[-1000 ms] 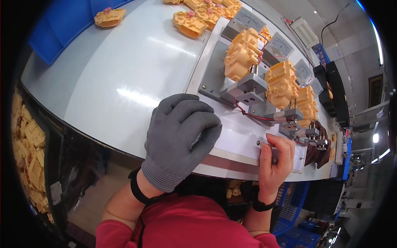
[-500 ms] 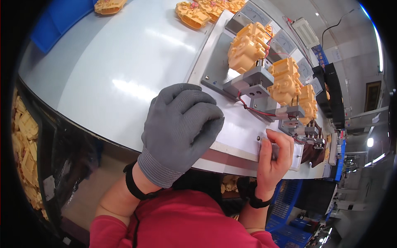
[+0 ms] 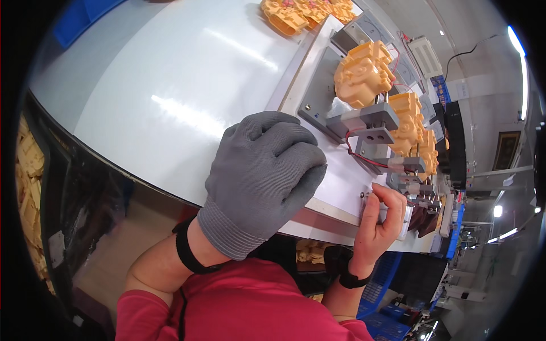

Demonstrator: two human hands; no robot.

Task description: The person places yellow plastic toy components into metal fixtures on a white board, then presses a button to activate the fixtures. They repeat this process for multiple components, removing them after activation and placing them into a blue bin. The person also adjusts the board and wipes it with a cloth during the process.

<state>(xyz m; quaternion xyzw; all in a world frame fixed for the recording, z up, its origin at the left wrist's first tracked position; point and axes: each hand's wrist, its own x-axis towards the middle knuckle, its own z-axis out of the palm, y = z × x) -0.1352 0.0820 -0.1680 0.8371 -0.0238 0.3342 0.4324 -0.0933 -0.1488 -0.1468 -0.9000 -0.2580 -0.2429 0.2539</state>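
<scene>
My left hand (image 3: 264, 170), in a grey knit glove, hovers over or rests by the front edge of a white board (image 3: 341, 196). Its fingers are curled closed, and what they hold, if anything, is hidden. My bare right hand (image 3: 380, 219) is beside a small metal screw (image 3: 363, 195) on that board. Its thumb and index finger bend toward each other in a loose pinch, with nothing visible between them. Beyond the hands, a yellow-orange plastic housing (image 3: 364, 74) stands upright on a grey fixture (image 3: 367, 116) with red and black wires. Another such housing (image 3: 406, 122) sits farther right.
More yellow-orange housings (image 3: 284, 20) lie at the table's far side. Analog meters (image 3: 369, 28) stand behind the fixtures. A blue bin (image 3: 77, 23) is at the far left. Below the table (image 3: 153, 74) edge, a dark container holds several housings (image 3: 31, 193).
The view has shifted slightly, so the fixtures and housings appear farther right and lower. Both hands keep nearly the same pose beside the board.
</scene>
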